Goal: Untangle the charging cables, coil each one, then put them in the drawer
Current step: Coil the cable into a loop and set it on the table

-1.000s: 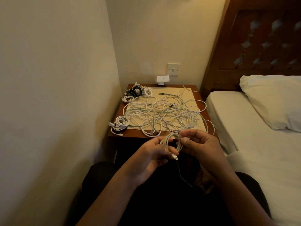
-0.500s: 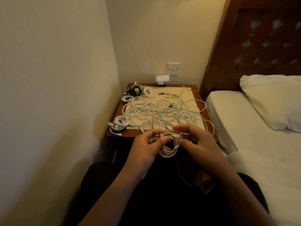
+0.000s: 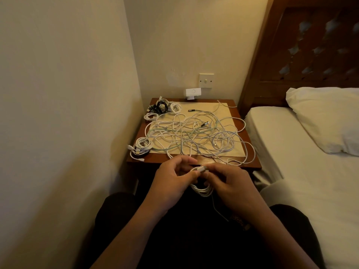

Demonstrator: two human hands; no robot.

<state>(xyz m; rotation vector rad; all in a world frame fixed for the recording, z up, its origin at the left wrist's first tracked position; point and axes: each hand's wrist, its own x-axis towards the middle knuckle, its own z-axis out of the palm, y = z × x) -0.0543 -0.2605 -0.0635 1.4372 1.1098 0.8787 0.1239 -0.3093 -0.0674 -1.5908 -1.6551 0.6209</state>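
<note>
Left hand (image 3: 171, 180): grip pinches the white cable coil (image 3: 203, 191), just in front of the tabletop (image 3: 250, 165)
Right hand (image 3: 231, 183): grip pinches the plug end (image 3: 201, 169), I think
Do it well: wrap the plug end snug round the loops so they don't spring open
Tangled cables (image 3: 194, 133): spread on the tabletop

I am in a bedroom. On my right is a bed with a white sheet (image 3: 291, 162) and a soft white pillow (image 3: 322, 117). Behind the pillow stands a tall dark brown wooden headboard with cut-out shapes (image 3: 310, 45). Just beside the bed, in the corner, is a small brown wooden bedside table (image 3: 151, 160). A white light switch (image 3: 206, 80) sits on the plain cream wall (image 3: 174, 45) above it.
</note>
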